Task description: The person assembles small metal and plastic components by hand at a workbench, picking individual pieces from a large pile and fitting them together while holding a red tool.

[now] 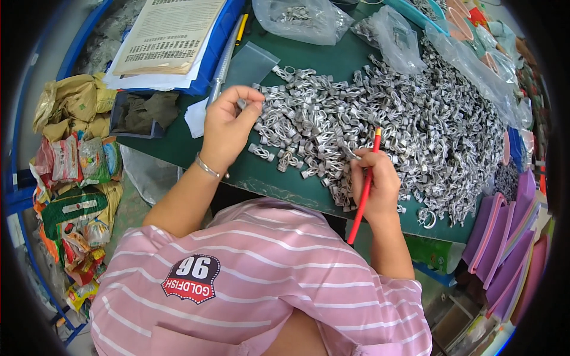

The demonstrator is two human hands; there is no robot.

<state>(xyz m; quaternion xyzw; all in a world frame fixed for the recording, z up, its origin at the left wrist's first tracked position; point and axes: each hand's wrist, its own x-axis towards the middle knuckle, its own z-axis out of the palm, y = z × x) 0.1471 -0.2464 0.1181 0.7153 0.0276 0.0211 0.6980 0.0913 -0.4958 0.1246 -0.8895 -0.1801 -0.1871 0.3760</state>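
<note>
A wide heap of small silver-grey metal looped parts (314, 118) spreads over the green table. My left hand (228, 124), a metal bangle on its wrist, is closed in a pinch at the heap's left edge. A bit of grey metal shows between its thumb and fingers, mostly hidden. My right hand (380, 184) is closed at the heap's front edge, with a red pencil (360, 215) slanting across it, tip pointing away from me. Its thumb and index finger meet near a metal part, but I cannot tell whether they grip it.
Clear plastic bags (306, 21) lie along the far side. At the far left, papers (163, 35) rest on a blue tray (209, 65), beside a dark open box (142, 115). Colourful packets (77, 160) are piled left of the table; purple folded sheets (504, 237) stand at right.
</note>
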